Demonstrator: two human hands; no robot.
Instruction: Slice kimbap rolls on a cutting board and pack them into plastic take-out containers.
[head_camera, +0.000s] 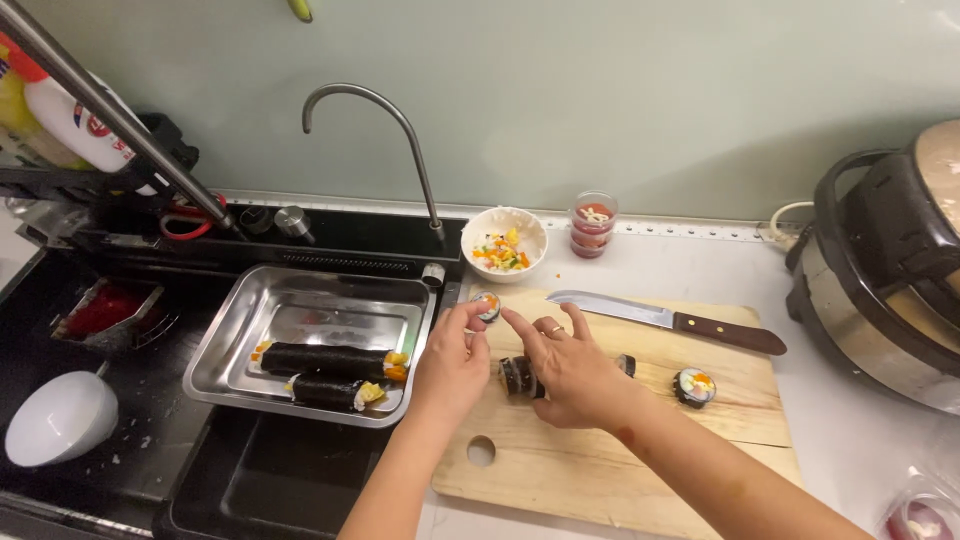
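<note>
left hand (452, 362) pinches roll slice (488, 306), cut face up | right hand (570, 370) spread, seemingly grips sliced roll (520, 376), long axis left-right, frame centre

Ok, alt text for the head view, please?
Left hand pinches a roll slice over a wooden board; right hand rests on a cut roll. A knife lies on the board, and two whole rolls sit in a steel tray.

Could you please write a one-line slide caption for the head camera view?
Left hand lifts a seaweed roll slice above a wooden cutting board; right hand touches it.
</note>
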